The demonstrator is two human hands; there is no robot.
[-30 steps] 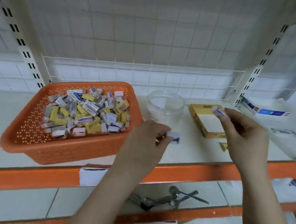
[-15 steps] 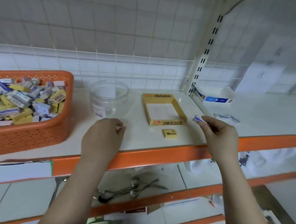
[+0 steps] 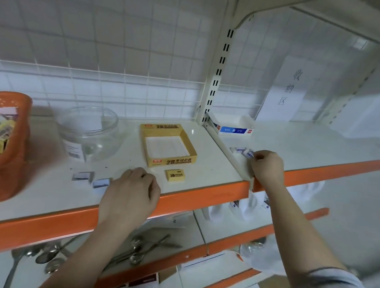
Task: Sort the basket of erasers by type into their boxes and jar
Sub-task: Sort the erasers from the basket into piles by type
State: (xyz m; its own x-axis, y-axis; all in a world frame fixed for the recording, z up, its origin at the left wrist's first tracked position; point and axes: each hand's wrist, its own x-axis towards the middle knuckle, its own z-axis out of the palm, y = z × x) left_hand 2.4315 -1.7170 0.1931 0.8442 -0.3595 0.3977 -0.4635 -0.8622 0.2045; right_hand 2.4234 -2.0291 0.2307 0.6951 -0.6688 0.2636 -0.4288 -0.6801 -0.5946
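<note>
Upper shelf [image 3: 50, 193], white top with orange front edge, as I see it from the head view, left to right:

1. Orange perforated basket [image 3: 10, 156], cut by the left border, holding mixed erasers in yellow and blue-white sleeves.
2. Clear plastic jar [image 3: 90, 134], lidless, standing just right of the basket; I see nothing inside it.
3. Two blue-white sleeved erasers [image 3: 92, 179], blurred, lying loose in front of the jar, just left of my left hand.
4. Left hand [image 3: 133, 191], over the shelf's front edge, fingers curled under; I cannot tell whether they hold anything.
5. Yellow 2B box [image 3: 169, 142], open tray with a white floor showing, behind the left hand and right of the jar.
6. One yellow 2B eraser [image 3: 175, 175], lying flat just in front of that box, near the left hand but apart from it.
7. Slotted upright post [image 3: 216, 79], dividing the two shelf bays.
8. White-and-blue box [image 3: 231, 126], open, at the post's foot on the right bay.
9. Blue-white erasers [image 3: 239, 150], a few loose in front of that box.
10. Right hand [image 3: 268, 167], at the right bay's front edge, fingers pinching one blue-white eraser [image 3: 250, 154] beside the loose ones.
11. Paper sign [image 3: 286, 89] with handwritten characters, on the back grid.

Lower shelf: metal spoons [image 3: 135, 249] below the left forearm.
</note>
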